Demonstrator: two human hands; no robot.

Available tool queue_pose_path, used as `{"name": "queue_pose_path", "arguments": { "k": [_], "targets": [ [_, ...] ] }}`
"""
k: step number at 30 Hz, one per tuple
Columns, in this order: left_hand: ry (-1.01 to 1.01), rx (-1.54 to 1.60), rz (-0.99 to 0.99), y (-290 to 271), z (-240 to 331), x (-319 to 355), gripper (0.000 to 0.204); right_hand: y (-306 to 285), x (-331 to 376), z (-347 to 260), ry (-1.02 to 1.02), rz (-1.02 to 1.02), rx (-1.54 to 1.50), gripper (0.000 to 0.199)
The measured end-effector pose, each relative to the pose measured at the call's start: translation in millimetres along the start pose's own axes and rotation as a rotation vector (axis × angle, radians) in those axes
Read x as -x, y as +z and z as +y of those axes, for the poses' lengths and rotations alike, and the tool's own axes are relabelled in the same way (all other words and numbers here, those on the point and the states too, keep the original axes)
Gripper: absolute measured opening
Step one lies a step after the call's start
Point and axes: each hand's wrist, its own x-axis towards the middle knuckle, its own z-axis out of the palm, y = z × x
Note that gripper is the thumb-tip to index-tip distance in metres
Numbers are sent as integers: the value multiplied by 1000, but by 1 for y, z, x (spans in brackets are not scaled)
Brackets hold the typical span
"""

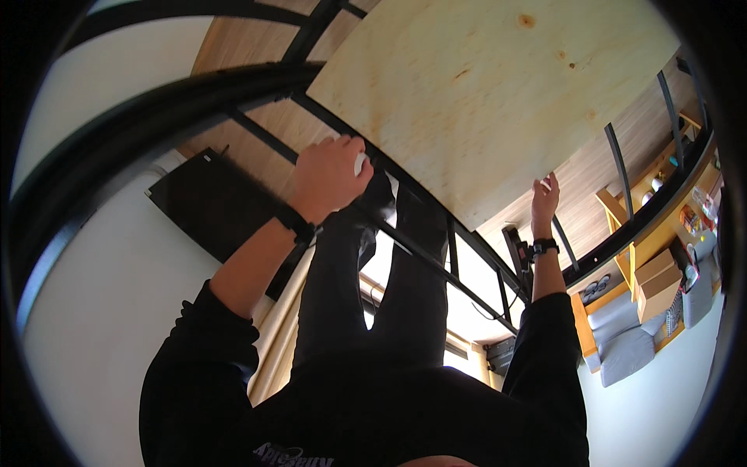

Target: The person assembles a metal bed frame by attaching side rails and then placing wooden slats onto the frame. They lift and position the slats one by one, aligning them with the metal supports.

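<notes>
Plywood panel (pixel 482 93), pale, stiff, likely heavy; best held at edges. Left hand (pixel 331 175) clenched on near edge over black frame (pixel 257 132); right hand (pixel 545 198) open-fingered, steadying far edge.

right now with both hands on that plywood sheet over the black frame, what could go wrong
The plywood panel seems to sit only partly on the black metal frame, so it might slide or tip off a rail. The left hand grips right at the panel's edge beside a rail, where fingers could get pinched. The right hand touches only the far edge with fingertips, which looks like weak control if the sheet shifts.
</notes>
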Motion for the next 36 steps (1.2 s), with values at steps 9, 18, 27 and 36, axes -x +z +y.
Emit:
{"name": "queue_pose_path", "arguments": {
  "k": [9,18,27,36],
  "targets": [
    [81,66,90,-3,9,-5,10,4,2,-12,205,74,-211,58],
    [177,16,84,-7,18,-8,14,24,3,-34,269,132,-407,60],
    [212,0,17,-14,28,-11,12,35,6,-71,285,44,-532,69],
    [213,-32,-25,-9,26,-18,14,53,-5,-79,271,6,-507,74]
  ]
}}
